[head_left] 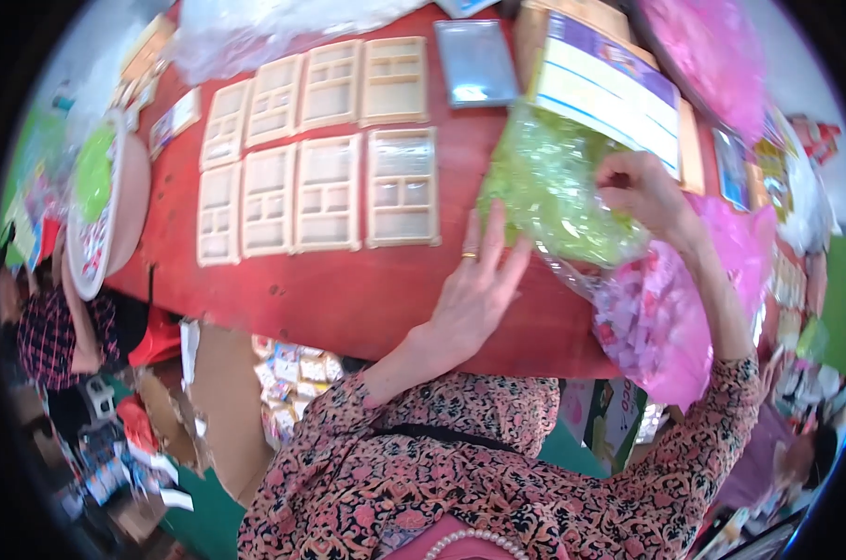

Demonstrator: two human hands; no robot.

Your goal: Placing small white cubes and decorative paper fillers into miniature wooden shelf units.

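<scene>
Handling a green bag (pixel 549 191) at the right of a red table (pixel 348 294).
Right hand (pixel 642 191) pinches the bag's far right edge, fingers closed on the plastic. Left hand (pixel 474 289) lies flat and open on the table, fingertips touching the bag's near left side. A pink bag (pixel 661 317) sits just beside it, nearer. Cream trays (pixel 320 154) lie in two rows at left.

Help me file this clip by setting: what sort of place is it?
Probably a small hand-packing workshop. Rows of shallow compartment trays lie on a red table, the right hand grips a clear bag of green shreds, and pink-filled bags hang over its edge.
</scene>
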